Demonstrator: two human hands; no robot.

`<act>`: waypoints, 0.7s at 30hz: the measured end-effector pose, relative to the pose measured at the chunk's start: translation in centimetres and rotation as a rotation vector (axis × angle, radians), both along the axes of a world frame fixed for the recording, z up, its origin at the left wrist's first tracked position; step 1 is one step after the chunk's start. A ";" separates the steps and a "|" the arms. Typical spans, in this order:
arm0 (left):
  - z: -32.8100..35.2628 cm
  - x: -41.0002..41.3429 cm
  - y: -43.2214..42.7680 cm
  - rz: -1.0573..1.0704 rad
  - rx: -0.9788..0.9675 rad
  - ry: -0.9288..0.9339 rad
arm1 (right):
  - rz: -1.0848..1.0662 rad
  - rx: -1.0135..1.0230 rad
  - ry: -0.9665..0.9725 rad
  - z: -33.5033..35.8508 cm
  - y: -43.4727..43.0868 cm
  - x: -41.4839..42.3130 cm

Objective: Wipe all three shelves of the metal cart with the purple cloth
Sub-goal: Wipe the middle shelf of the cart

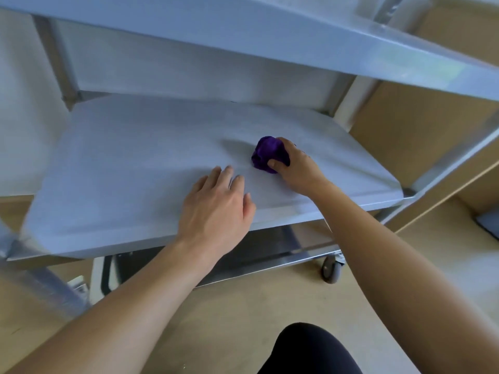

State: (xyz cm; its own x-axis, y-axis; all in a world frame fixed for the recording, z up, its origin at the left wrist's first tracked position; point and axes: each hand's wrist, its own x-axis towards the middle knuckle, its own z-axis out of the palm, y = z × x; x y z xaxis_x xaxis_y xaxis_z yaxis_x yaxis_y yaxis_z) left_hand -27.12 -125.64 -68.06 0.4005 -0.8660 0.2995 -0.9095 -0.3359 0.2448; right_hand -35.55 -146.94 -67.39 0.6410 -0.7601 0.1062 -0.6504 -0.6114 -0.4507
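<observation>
The metal cart fills the view, and its middle shelf (129, 157) lies flat in front of me. A bunched purple cloth (266, 152) rests on that shelf, right of centre. My right hand (297, 168) grips the cloth and presses it onto the shelf surface. My left hand (216, 209) lies palm down on the shelf's front edge with fingers spread, holding nothing. The top shelf (270, 36) overhangs at the top of the view. Part of the bottom shelf (264, 255) shows beneath, mostly hidden by the middle shelf and my arms.
A cart caster wheel (330, 269) stands on the beige floor at lower right. Upright cart posts run at the left (56, 58) and right (456, 155). Wooden panelling (421, 125) sits behind the cart on the right. A white object (97, 276) sits under the cart at left.
</observation>
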 end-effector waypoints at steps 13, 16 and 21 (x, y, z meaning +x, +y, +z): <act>-1.8 -4.1 -7.6 -0.073 0.072 -0.014 | -0.345 0.038 0.028 0.2 -10.7 -12.5; -1.7 -4.5 -7.6 -0.065 0.084 -0.019 | -0.420 0.080 -0.001 0.7 -12.7 -15.0; -1.5 -4.9 -7.5 -0.022 0.061 -0.003 | -0.337 -0.045 0.041 0.2 -10.4 -10.7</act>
State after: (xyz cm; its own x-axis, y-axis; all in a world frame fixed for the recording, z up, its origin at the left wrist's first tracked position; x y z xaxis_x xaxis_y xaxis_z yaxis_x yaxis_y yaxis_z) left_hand -31.98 -133.15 -69.60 0.3800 -0.8915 0.2465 -0.9176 -0.3297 0.2220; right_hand -46.30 -157.36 -67.17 0.3587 -0.9252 0.1240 -0.8364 -0.3775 -0.3973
